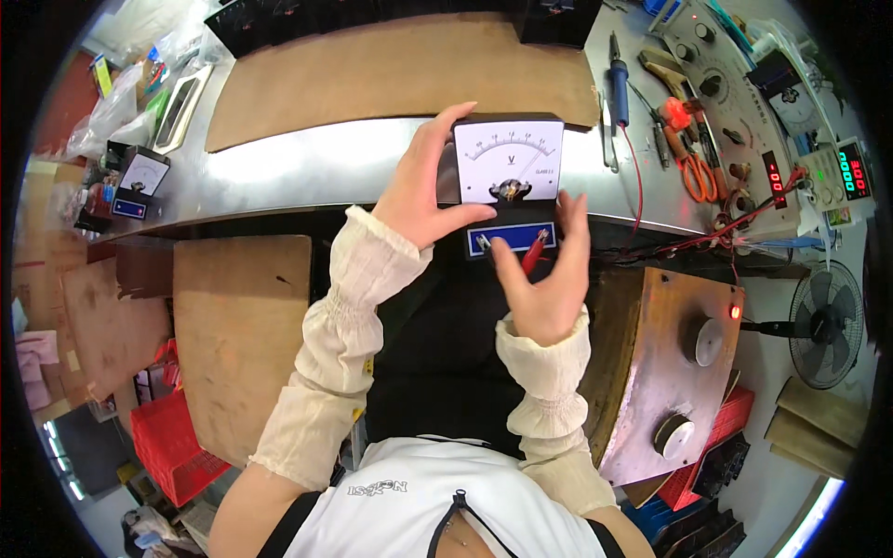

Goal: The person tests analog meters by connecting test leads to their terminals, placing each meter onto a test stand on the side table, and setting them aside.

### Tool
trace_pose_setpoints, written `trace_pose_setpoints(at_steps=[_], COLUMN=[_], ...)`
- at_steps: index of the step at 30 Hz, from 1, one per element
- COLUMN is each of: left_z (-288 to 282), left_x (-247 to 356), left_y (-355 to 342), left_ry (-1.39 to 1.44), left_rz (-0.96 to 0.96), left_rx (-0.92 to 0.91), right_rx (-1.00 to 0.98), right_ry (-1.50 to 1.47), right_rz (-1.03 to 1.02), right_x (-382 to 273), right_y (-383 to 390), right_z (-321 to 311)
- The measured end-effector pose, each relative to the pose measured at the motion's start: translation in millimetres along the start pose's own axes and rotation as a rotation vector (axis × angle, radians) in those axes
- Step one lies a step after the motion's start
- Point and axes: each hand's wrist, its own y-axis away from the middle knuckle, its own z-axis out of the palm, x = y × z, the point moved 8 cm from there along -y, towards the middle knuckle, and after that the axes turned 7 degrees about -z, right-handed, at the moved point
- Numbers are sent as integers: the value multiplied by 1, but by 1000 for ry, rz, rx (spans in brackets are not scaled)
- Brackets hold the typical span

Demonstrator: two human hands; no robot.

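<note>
A black-cased analog voltmeter (509,153) with a white dial is held upright at the bench's front edge. My left hand (406,200) grips it from the left, the thumb across the lower front and the fingers up along the side. My right hand (551,290) is around its lower right, with fingers along the right side and the thumb over the blue terminal strip (512,232). A red clip (535,249) sits at the strip's right terminal, between my right thumb and fingers. The left terminal is partly behind the thumb.
A brown board (400,79) lies on the metal bench. A soldering iron (619,88), orange-handled scissors (698,177) and a test panel with knobs (712,86) are at the right. Another meter (142,177) stands at the left. A wooden box with metal knobs (674,372) is lower right.
</note>
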Motion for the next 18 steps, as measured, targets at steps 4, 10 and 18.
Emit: trace_pose_setpoints(at_steps=[4, 10, 18], left_z=[3, 9, 9], left_x=[-9, -13, -8], left_y=[1, 0, -2], left_ry=[46, 43, 134], left_rz=[-82, -138, -135], left_rx=[-6, -75, -76], right_rx=[40, 135, 103], right_ry=[4, -47, -280], right_rz=[125, 239, 308], right_x=[17, 28, 30], right_y=[20, 34, 35], right_z=[-19, -34, -24])
